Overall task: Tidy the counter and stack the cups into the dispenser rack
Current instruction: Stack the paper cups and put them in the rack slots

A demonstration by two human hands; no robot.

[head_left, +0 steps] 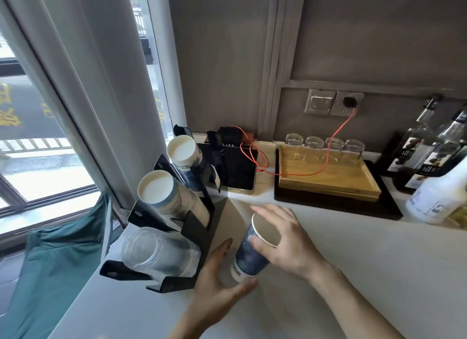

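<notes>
While the right hand (pixel 283 240) grips the paper cup (pixel 252 252), the left hand (pixel 217 280) cradles its base.

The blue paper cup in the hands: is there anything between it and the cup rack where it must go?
Nothing visible blocks it. The blue paper cup, held by the right hand with the left hand at its base, sits just right of the black rack, with only bare counter between.

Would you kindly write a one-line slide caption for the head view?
Right hand grips a dark paper cup, left hand open beside it, next to the black cup rack.
</notes>
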